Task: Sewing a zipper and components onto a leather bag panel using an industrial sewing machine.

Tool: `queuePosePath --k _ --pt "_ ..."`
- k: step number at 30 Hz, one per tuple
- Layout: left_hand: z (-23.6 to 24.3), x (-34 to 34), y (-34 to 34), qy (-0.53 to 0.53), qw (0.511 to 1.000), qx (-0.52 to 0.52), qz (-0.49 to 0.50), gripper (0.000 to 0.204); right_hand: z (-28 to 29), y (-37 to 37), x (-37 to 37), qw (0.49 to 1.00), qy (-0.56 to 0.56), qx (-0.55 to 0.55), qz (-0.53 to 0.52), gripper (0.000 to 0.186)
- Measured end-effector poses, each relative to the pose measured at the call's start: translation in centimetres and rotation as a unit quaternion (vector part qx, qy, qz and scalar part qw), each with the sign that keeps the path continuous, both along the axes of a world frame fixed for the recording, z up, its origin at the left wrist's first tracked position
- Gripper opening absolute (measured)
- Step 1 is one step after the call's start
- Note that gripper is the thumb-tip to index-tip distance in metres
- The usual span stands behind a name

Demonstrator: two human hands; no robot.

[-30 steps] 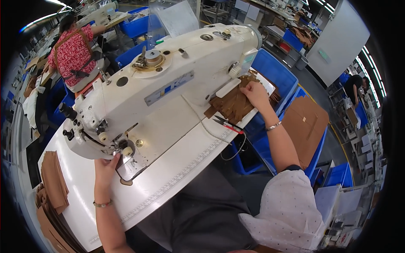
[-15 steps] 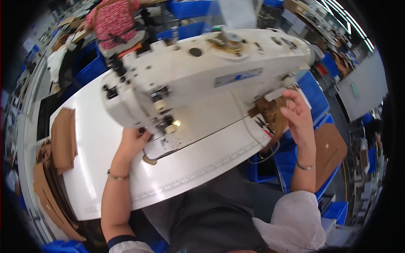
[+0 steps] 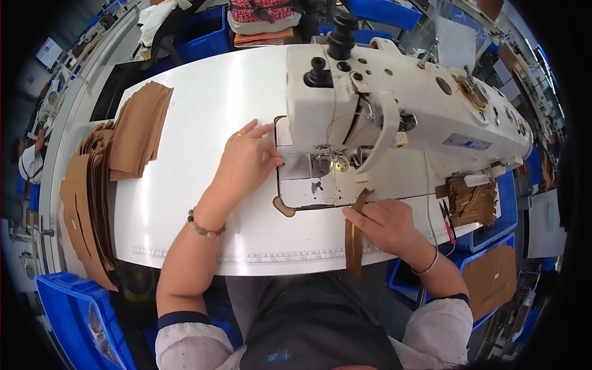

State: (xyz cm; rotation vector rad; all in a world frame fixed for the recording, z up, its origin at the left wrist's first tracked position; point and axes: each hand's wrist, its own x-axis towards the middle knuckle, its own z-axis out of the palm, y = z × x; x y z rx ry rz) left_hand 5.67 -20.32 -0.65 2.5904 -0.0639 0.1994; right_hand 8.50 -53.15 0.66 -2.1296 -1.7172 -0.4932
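Observation:
The white sewing machine [image 3: 407,123] stands on its white tabletop [image 3: 216,92]. My left hand [image 3: 250,159] is left of the needle area [image 3: 327,163], its thumb and forefinger bent together at the edge of the metal plate [image 3: 296,161]; what they grip, if anything, is too small to tell. My right hand [image 3: 385,225] holds a narrow brown strip with a gold line [image 3: 353,253], like zipper tape, right of the left hand and before the plate. A heap of similar brown strips [image 3: 468,200] lies at the right beside red-handled scissors [image 3: 449,222].
Brown cut pieces [image 3: 139,126] are piled at the table's left, above a blue bin [image 3: 65,290]. More brown panels [image 3: 487,277] lie in a bin at lower right. Another worker's red patterned clothing [image 3: 259,9] shows behind the machine, and a person [image 3: 29,161] works far left.
My right hand has drawn a brown strip from the heap leftward to the plate's front. My left hand stays by the needle area. The view has swung toward the left.

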Motion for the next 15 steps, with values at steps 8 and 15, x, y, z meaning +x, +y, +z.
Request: queuePosePath --k 8,15 --pt "0.1 -2.0 -4.5 -0.044 0.986 0.158 -0.030 0.041 -0.5 4.3 2.0 0.998 -0.053 -0.020 0.034 0.027" --pt "-0.5 -3.4 -7.6 -0.036 0.924 0.380 -0.035 0.044 -1.5 3.9 2.1 0.997 -0.012 -0.021 0.075 0.025"
